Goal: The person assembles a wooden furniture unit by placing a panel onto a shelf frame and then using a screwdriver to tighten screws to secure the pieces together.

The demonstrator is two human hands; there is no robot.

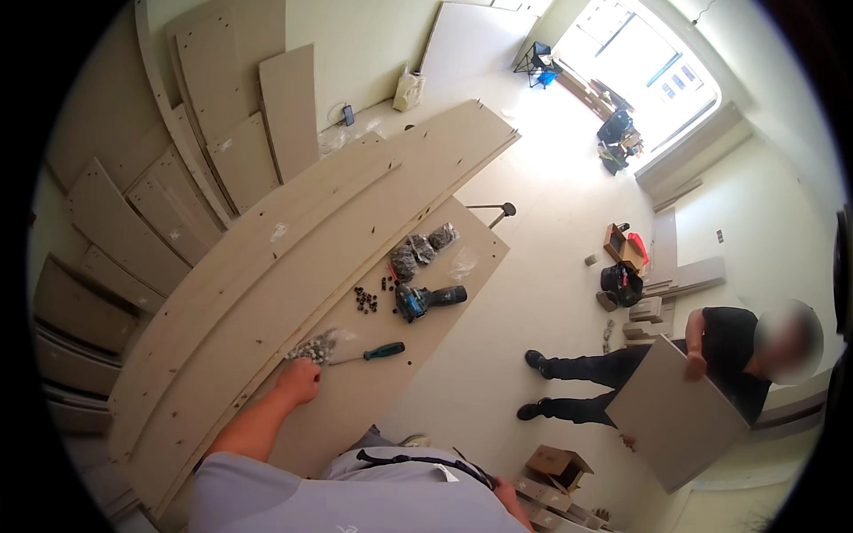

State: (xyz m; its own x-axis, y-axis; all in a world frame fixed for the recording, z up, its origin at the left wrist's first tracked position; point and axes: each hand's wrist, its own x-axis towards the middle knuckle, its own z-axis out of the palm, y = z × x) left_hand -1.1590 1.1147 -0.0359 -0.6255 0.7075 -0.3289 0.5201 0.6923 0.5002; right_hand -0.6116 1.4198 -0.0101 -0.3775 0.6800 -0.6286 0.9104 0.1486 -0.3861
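My left hand (300, 382) is over the board, its fingers curled together against the near edge of a clear plastic bag of small pale fittings (313, 346). What its fingers hold is hidden. To its right lies a screwdriver (384, 351) with a green and black handle. Farther off, a blue and black cordless drill (426, 300) rests on its side by loose black fittings (366, 300) and bags of dark fittings (416, 255). My right hand (509, 497) shows only partly, low beside my body; its fingers are hidden.
Long drilled panels (311, 235) lie stacked along the left of the worktop board (355, 391). More panels (213, 89) lean on the left wall. At right, another person (724, 355) carries a square panel (675, 413). An open cardboard box (558, 464) stands nearby.
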